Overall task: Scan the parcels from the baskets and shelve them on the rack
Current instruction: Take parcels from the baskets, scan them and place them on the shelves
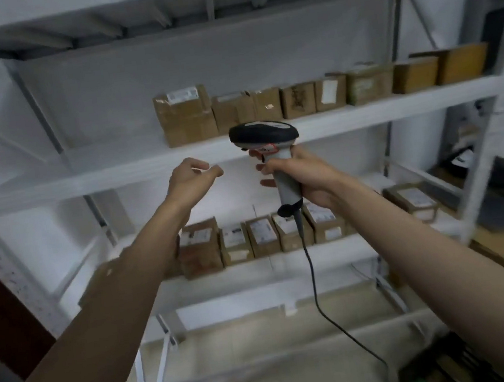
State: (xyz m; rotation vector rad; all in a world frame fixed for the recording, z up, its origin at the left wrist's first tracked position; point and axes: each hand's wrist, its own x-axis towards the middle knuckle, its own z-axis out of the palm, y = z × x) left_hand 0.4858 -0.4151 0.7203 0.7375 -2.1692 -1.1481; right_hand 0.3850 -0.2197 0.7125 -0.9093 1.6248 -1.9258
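My right hand [302, 177] grips the handle of a grey and black barcode scanner [264, 136], held upright in front of the white rack [393, 105]. Its black cable [310, 266] hangs down toward the floor. My left hand [193, 177] is raised just left of the scanner, fingers loosely curled and holding nothing. A row of several brown cardboard parcels [184, 116] stands on the upper shelf, from the middle to the right end. Another row of labelled parcels [235, 242] sits on the shelf below, partly hidden by my arms.
A dark basket [440, 368] with parcels shows at the bottom right corner. The left half of the upper shelf [50, 175] is bare. A dark door or panel [0, 307] stands at the far left. More clutter lies beyond the rack's right post.
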